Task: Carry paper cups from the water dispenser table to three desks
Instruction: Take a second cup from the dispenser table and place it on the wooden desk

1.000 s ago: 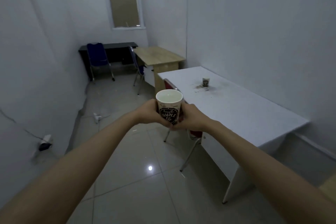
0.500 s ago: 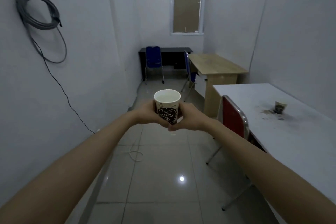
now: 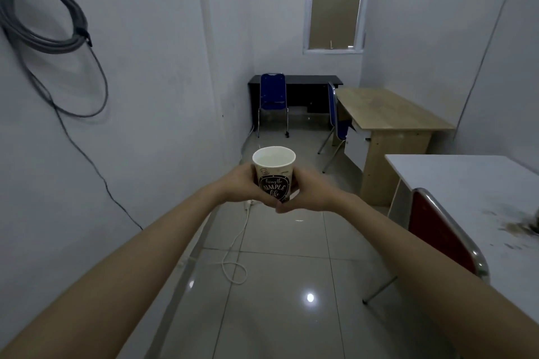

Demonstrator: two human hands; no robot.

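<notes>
Gripping one upright paper cup (image 3: pixel 273 173) between left hand (image 3: pixel 242 183) and right hand (image 3: pixel 313 191), arms outstretched over tiled floor (image 3: pixel 277 285), white counter (image 3: pixel 466 183) at right.

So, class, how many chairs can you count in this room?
3: a blue chair at the black desk, another blue chair beside the wooden desk, and a red chair at the white desk.

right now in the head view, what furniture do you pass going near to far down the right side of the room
red-backed metal chair → white desk → light wooden desk → blue chair tucked at the wooden desk → black desk against the far wall
</notes>
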